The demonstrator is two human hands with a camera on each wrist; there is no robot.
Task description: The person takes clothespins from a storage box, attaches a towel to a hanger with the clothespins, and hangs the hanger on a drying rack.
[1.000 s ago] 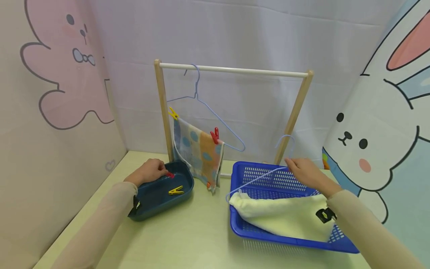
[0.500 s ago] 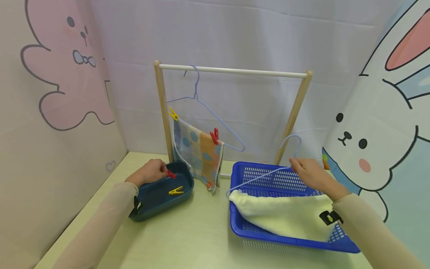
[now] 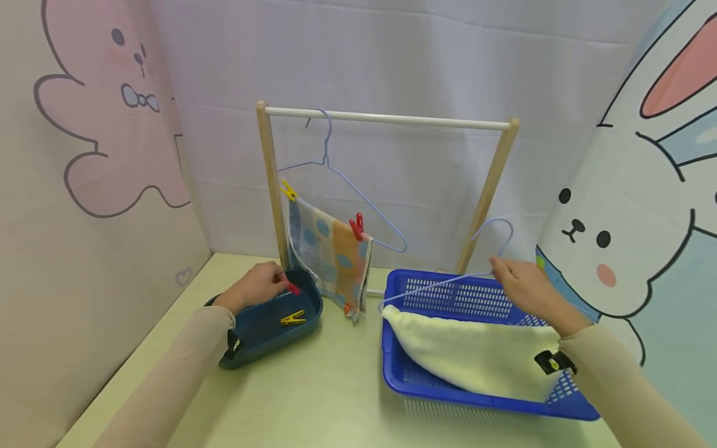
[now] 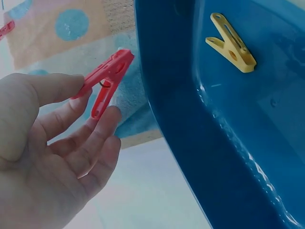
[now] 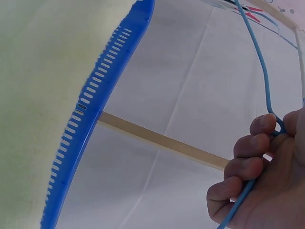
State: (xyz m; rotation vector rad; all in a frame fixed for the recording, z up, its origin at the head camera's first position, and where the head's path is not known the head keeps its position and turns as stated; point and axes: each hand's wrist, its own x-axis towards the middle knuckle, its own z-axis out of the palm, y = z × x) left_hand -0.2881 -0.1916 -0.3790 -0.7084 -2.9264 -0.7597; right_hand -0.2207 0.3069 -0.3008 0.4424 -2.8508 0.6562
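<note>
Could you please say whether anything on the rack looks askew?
The hanger on the rack looks askew: in the head view, its right end appears lower, and the clipped cloth slants too. The viewing angle may exaggerate this.

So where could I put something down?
Up front, between the dark tray and blue basket, there's bare table. It's crowded behind, where the patterned cloth hangs, and at the basket, with the yellow cloth, held hanger and right hand.
</note>
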